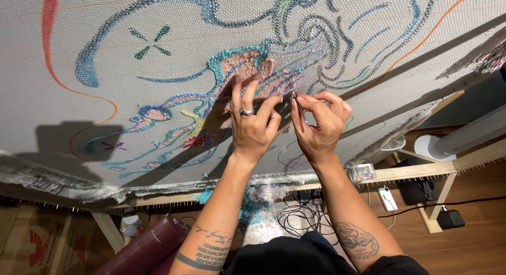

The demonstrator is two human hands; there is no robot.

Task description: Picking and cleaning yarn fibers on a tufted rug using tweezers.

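Note:
A large white backing cloth (pixel 105 38) is stretched on a wooden frame (pixel 421 172) and carries a tufted pattern in blue, pink and orange yarn (pixel 247 64). My left hand (pixel 253 122), with a ring on one finger, presses flat on the cloth with fingers spread over the pink and blue patch. Just to its right, my right hand (pixel 319 122) pinches a thin metal tool (pixel 298 105) whose tip touches the cloth beside the left fingertips.
Yarn scraps (pixel 263 201) and tangled black cables (pixel 300 212) lie on the wooden floor under the frame. A small clear box of coloured bits (pixel 362 173) sits on the frame's lower rail. A dark red roll (pixel 142 248) leans at lower left; a white fan (pixel 429 146) stands behind.

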